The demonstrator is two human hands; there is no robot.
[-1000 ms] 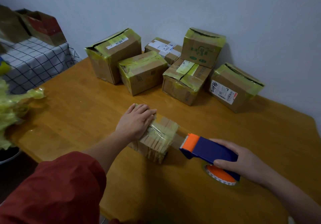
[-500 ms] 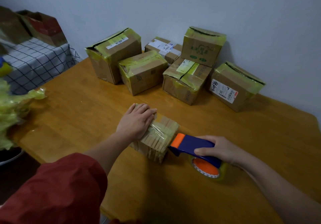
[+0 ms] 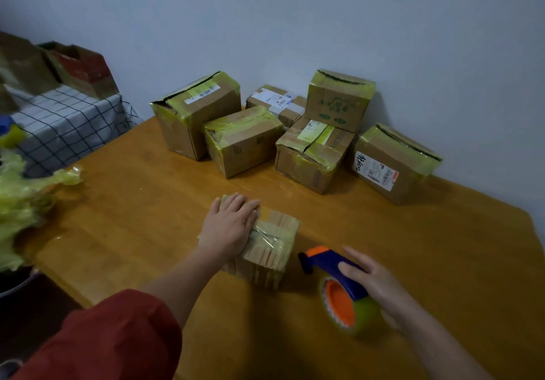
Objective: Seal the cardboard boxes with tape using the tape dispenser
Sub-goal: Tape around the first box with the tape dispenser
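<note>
The left hand (image 3: 228, 226) lies flat, palm down and fingers spread, on the top of the small cardboard box wrapped in yellowish-clear tape (image 3: 267, 247), pinning it to the orange-brown wooden table (image 3: 413, 232); it presses rather than grasps. Just right of that pressing hand, the blue tape dispenser with an orange blade guard and orange roll core (image 3: 336, 279) stands apart from the box, its nose pointing back at the box's right face with a bare gap of table between them. Half a second ago that nose was against the box; a second ago a strip stretched from box to dispenser. So the strip looks cut, and the dispenser has come away.

The right hand (image 3: 374, 285) has changed as well: its fingers, earlier wrapped round the handle, are now extended and loose, the palm resting over the back of the dispenser and the greenish tape roll. It seems to be letting go or re-gripping; which one is not clear.

My reading is that this pass of tape is finished, and the loose end on the box's right face still wants smoothing down. Beyond the left hand's fingertips, six more taped cardboard boxes (image 3: 244, 140) sit grouped by the pale wall (image 3: 295, 25).
</note>
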